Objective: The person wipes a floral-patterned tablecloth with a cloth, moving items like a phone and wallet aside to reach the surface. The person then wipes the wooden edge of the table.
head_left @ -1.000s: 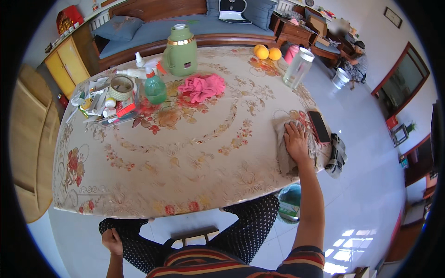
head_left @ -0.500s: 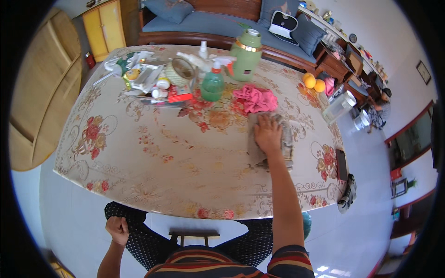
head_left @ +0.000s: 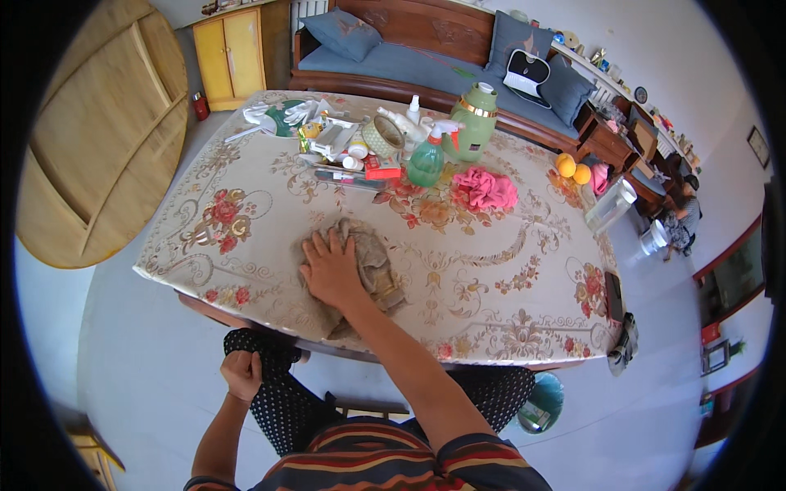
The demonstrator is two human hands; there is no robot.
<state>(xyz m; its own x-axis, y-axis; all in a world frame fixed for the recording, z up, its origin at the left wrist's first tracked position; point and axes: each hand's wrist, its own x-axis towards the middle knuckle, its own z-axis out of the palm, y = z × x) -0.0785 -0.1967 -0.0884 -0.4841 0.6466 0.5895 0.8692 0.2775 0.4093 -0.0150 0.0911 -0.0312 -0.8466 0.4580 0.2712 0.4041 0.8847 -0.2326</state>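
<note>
Left hand (head_left: pixel 242 375): curled into a fist, at the left knee of the dotted trousers (head_left: pixel 282 401). Right hand (head_left: pixel 334 270): palm down, fingers spread flat on grey-brown cloth (head_left: pixel 378 270). Cloth lies near the front edge of bench (head_left: pixel 491 319), left of centre. Beyond: crumpled pink cloth (head_left: pixel 487 190), green spray bottle (head_left: pixel 426 166), green flask (head_left: pixel 473 131). Farthest: wooden sofa (head_left: pixel 401 65), blue seat.

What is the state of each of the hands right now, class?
Left hand: closed in a fist, nothing visible in it.
Right hand: open, fingers spread, palm down on the grey cloth.
</note>
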